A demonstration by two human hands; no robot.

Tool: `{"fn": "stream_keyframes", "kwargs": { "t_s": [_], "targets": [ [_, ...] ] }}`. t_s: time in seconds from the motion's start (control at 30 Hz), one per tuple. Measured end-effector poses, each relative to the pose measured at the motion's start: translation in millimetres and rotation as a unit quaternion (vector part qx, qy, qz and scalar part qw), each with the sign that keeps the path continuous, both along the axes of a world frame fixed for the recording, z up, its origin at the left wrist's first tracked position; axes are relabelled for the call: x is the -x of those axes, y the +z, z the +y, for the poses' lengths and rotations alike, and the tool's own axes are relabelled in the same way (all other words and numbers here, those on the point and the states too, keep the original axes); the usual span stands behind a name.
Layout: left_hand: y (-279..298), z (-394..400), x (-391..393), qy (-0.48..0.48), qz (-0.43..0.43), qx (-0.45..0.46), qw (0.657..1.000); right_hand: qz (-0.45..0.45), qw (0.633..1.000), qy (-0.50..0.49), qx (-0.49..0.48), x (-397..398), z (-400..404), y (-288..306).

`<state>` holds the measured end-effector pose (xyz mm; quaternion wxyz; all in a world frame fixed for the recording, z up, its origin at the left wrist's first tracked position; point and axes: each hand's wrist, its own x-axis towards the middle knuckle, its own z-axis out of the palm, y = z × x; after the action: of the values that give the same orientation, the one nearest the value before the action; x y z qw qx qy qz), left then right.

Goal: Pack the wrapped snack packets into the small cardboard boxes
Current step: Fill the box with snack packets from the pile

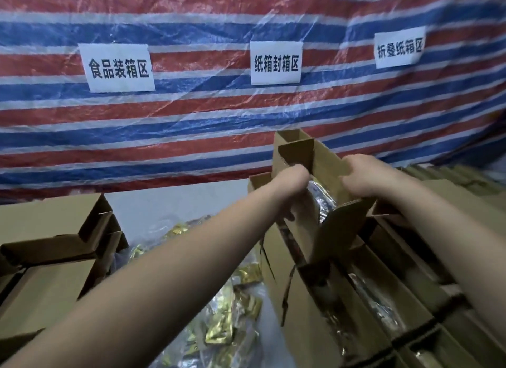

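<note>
I hold a small open cardboard box (325,165) up in front of me, its flaps standing open. My left hand (290,181) grips its left side and my right hand (364,173) grips its right side. Between my hands a silver wrapped snack packet (320,200) shows inside the box. Several gold and silver snack packets (227,307) lie in a heap on the table below my left arm. My fingertips are hidden behind the cardboard.
Open boxes (369,299) with packets in them stand in rows at lower right. More cardboard boxes (54,244) are stacked at left. A red, white and blue striped tarp (191,126) with three paper signs hangs behind the table.
</note>
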<state>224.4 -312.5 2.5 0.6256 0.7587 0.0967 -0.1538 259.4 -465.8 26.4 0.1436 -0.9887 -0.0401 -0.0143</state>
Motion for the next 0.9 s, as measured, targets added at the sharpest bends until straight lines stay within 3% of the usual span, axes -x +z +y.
{"fn": "stream_keyframes", "kwargs": {
  "t_s": [0.43, 0.9],
  "targets": [
    [-24, -59, -79, -0.067, 0.061, -0.013, 0.996, 0.000, 0.998, -0.052, 0.025, -82, -50, -30],
    [-41, -66, -93, -0.051, 0.075, -0.030, 0.995, -0.006, 0.998, -0.049, 0.032, -105, -58, -64]
  ]
}}
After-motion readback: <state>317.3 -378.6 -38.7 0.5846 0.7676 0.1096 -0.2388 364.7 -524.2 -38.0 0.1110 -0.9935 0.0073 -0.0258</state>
